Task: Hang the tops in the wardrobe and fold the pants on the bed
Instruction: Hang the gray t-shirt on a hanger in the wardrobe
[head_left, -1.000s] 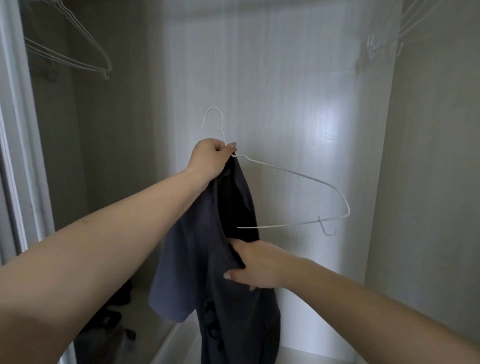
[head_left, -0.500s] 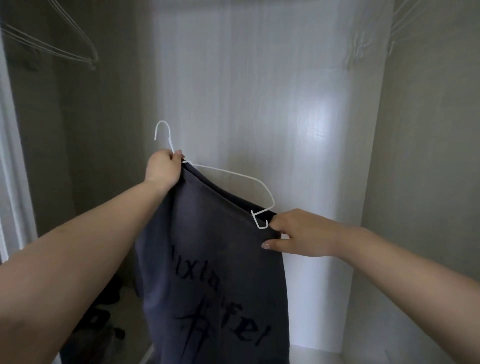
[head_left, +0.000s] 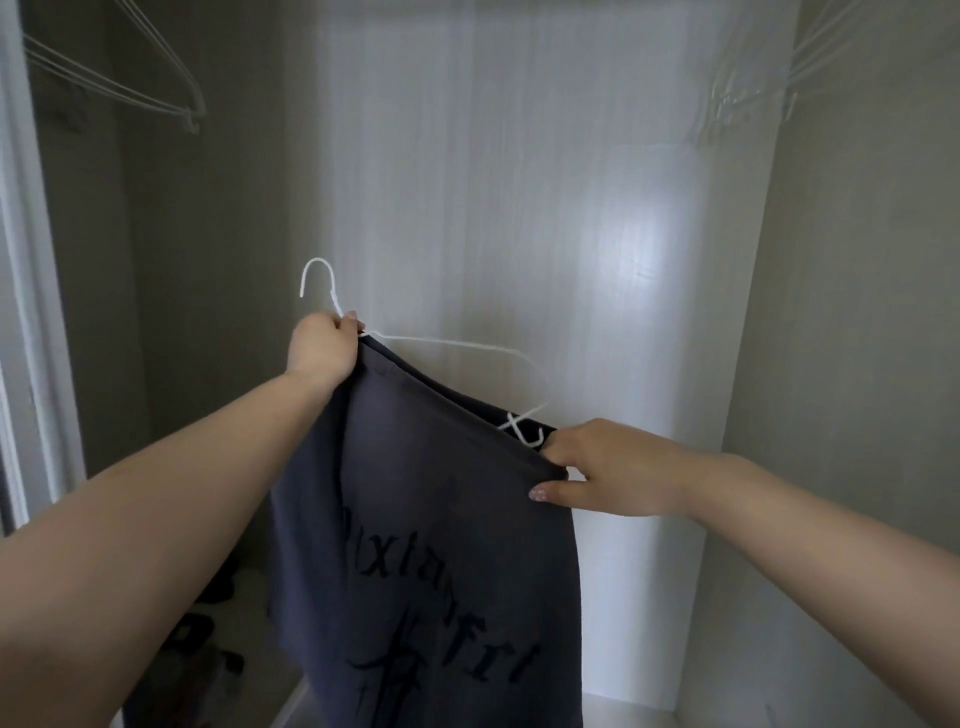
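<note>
A dark grey T-shirt (head_left: 426, 519) with black lettering hangs in front of me inside the open wardrobe. A white wire hanger (head_left: 467, 345) sits in its neck and shoulders, hook up. My left hand (head_left: 324, 348) pinches the hanger's neck together with the shirt's collar. My right hand (head_left: 608, 475) grips the shirt's right shoulder where the hanger's end pokes out. The hanger's left arm is hidden under the cloth.
Empty white wire hangers hang at the top left (head_left: 156, 98) and top right (head_left: 753, 98) of the wardrobe. Its pale back panel (head_left: 519, 182) is straight ahead, the side wall (head_left: 857, 312) on the right. Dark items (head_left: 208, 649) lie on the floor at lower left.
My right hand has moved from the shirt's front up to its right shoulder, pulling the cloth over the hanger's end. The shirt now hangs spread, lettering showing.
</note>
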